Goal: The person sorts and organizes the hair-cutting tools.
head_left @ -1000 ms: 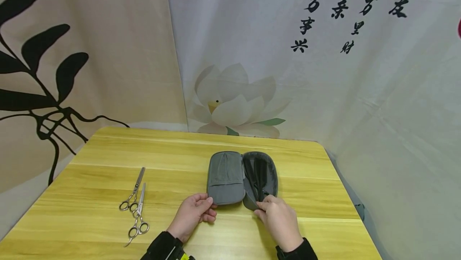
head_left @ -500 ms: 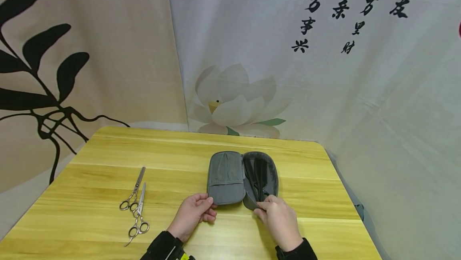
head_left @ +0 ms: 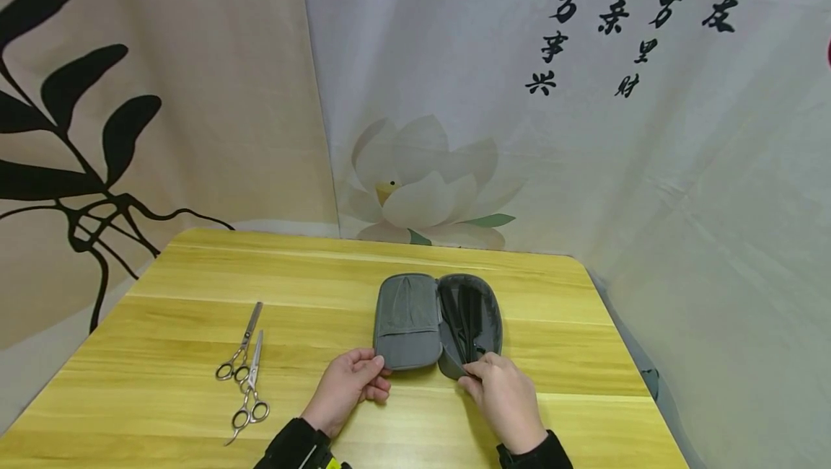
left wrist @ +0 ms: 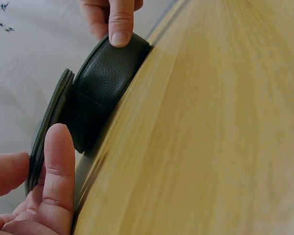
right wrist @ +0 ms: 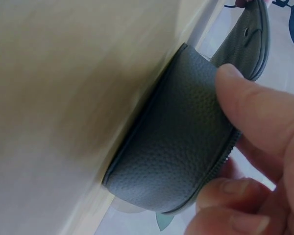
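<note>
A grey zip case (head_left: pixel 407 321) lies unfolded on the table, its left half a flat flap with a pocket. Black items (head_left: pixel 469 314) rest inside the deeper right half. My left hand (head_left: pixel 347 389) pinches the flap's lower left corner between thumb and fingers; the left wrist view shows the flap edge (left wrist: pixel 51 117) held there. With thumb outside and fingers over the rim, my right hand (head_left: pixel 503 397) grips the near wall of the deep half, whose textured side (right wrist: pixel 171 132) fills the right wrist view. What the right fingertips touch inside is hidden.
Two pairs of silver scissors, one upper (head_left: pixel 243 350) and one lower (head_left: pixel 252 389), lie on the left part of the wooden table (head_left: pixel 311 274). A printed cloth backdrop (head_left: pixel 558 187) hangs behind the table's far edge.
</note>
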`<state>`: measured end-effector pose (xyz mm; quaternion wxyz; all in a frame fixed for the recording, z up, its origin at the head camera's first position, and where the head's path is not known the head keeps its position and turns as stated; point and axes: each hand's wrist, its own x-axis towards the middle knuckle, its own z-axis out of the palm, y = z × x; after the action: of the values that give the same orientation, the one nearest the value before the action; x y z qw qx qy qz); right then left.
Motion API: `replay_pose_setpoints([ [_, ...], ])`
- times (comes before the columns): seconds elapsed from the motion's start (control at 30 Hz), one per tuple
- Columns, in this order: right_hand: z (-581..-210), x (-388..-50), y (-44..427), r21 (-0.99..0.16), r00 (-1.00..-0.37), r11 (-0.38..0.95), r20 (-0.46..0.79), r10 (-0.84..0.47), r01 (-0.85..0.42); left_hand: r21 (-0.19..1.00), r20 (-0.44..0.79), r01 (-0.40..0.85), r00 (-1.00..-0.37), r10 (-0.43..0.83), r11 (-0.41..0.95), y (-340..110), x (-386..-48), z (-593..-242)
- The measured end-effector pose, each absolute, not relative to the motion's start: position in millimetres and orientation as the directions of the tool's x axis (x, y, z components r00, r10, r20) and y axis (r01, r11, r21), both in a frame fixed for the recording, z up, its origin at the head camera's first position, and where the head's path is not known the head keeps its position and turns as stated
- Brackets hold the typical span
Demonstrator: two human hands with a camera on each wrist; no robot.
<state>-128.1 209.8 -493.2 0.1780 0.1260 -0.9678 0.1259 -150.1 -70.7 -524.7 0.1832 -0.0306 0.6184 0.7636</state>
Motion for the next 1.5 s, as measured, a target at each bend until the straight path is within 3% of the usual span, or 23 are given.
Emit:
replay_pose_setpoints([
  [1.03, -495.1, -128.4, 211.2, -0.228, -0.909, 0.933, 0.375, -0.180, -0.278, 0.930, -0.275, -0.321, -0.931, 0.241, -0.178, -70.6, -150.3, -525.6],
  [1.5, -495.7, -129.8, 210.7, -0.311, -0.912, 0.911, 0.387, -0.138, -0.270, 0.931, -0.274, -0.320, -0.930, 0.246, -0.174, -71.0, -150.9, -525.6],
])
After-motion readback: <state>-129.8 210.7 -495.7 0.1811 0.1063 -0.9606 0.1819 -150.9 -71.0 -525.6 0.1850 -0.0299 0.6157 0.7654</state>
